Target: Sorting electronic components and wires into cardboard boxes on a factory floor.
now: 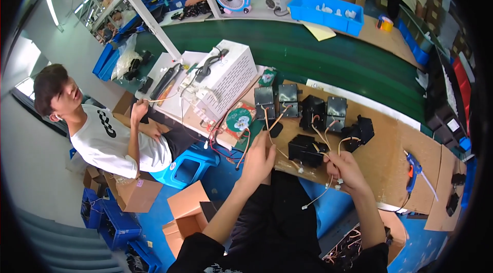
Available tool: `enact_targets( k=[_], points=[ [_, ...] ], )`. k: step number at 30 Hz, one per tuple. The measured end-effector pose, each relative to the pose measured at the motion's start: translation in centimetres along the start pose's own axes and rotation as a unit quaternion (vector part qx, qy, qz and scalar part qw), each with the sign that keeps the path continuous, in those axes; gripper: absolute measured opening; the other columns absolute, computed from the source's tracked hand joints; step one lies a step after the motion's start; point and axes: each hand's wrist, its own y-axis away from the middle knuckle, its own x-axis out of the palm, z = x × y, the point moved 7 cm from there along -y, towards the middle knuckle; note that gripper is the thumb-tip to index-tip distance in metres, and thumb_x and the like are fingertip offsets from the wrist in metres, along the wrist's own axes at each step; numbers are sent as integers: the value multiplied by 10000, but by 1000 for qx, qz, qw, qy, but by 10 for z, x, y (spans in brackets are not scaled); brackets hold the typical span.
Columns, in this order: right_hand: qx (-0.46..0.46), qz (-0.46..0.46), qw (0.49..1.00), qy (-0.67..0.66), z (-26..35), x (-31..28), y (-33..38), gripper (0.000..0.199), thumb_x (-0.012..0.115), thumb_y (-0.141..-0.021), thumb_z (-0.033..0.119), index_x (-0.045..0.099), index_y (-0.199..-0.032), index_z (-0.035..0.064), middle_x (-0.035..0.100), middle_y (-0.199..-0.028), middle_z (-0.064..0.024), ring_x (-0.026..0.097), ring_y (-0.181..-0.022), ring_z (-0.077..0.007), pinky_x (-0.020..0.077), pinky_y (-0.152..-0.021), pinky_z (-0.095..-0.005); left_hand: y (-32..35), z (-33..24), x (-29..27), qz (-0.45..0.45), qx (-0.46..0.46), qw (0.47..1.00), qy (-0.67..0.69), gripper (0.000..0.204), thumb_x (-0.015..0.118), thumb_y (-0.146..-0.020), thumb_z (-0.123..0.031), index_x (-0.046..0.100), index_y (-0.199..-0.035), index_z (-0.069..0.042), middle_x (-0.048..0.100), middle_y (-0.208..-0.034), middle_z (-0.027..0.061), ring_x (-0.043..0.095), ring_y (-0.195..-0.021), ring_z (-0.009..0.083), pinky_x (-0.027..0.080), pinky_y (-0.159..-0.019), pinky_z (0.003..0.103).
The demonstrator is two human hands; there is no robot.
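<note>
My right hand [345, 171] is closed on several tan wires at the bench's near edge; their white plugs [338, 183] dangle below the fingers. The wires lead up to black boxes, one [307, 150] lying just left of this hand and another [336, 113] standing behind it. My left hand [258, 159] pinches a tan wire [270, 132] that comes from a black box [264, 99] at the back left. That wire's white plug [299, 169] hangs over the bench edge. More black boxes [288, 99] [312, 111] [362, 130] stand in the group.
A blue glue gun [411, 170] lies at the right of the brown bench [380, 175]. A green conveyor belt [287, 52] runs behind. Left stand a white box [231, 75] and a round green part [239, 119]. A co-worker [110, 134] sits at the left by a blue stool [187, 168].
</note>
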Motion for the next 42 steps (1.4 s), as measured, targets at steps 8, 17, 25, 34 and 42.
enact_targets(
  k=[8,17,25,34,42],
  points=[
    [112,50,961,-247,28,-25,22,215,459,-996,282,534,-939,89,314,-501,88,233,-413,-39,167,-381,-202,-13,16,1,-15,-39,994,-106,320,556,-836,-92,561,-1153,-48,570,-1025,153,596,-830,358,506,-723,397],
    [43,47,952,-298,79,-59,24,189,465,-997,267,527,-1020,90,320,-542,81,242,-419,-31,173,-372,-204,-18,45,-36,-93,58,986,-122,302,558,-775,-62,602,-1072,-29,565,-1105,140,568,-973,318,495,-827,359],
    [46,16,958,-283,42,-80,50,195,442,-999,253,526,-1072,93,348,-565,63,272,-452,-53,201,-390,-211,8,-1,-20,-52,42,990,-124,298,525,-847,-130,553,-1110,7,558,-1190,160,576,-1014,316,486,-825,361],
    [67,-39,950,-303,65,-73,58,132,496,-945,156,542,-1043,80,447,-623,29,366,-514,-84,287,-448,-220,-25,20,42,91,5,962,258,168,469,-911,-117,596,-910,-7,568,-636,94,582,-588,251,481,-547,348],
    [84,-52,956,-277,139,-44,44,182,518,-881,37,543,-1059,68,549,-714,-32,513,-587,-115,415,-490,-232,-76,-50,53,298,-279,643,648,87,474,-938,-82,539,-956,-27,558,-751,52,515,-589,115,443,-510,231]
  ],
)
